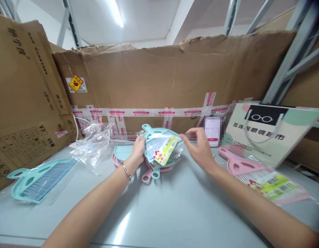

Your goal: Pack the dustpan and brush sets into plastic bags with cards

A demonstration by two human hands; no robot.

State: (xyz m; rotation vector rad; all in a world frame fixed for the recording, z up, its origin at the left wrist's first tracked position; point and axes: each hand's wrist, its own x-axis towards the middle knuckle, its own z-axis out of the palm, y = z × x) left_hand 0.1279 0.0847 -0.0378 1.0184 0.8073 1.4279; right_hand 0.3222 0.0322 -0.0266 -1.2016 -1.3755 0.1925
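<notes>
My left hand (139, 150) is closed around the left side of a turquoise dustpan and brush set (152, 148). The set is in a clear plastic bag (178, 155) with a green and yellow printed label (166, 150). At the bag's upper right corner, the thumb and index finger of my right hand (200, 148) are pinched together on the plastic. Just beneath the held set lie a turquoise dustpan (123, 152) and pink pieces, with a pink handle (147, 177) and a turquoise handle (156, 173) sticking out towards me.
A bagged turquoise set (36, 181) lies at left, beside crumpled clear plastic (93, 146). On the right are a bagged pink set (252, 172), a phone (211, 131) and a paper carrier bag (242, 127). Large cardboard (154, 75) walls the back of the grey table (159, 213).
</notes>
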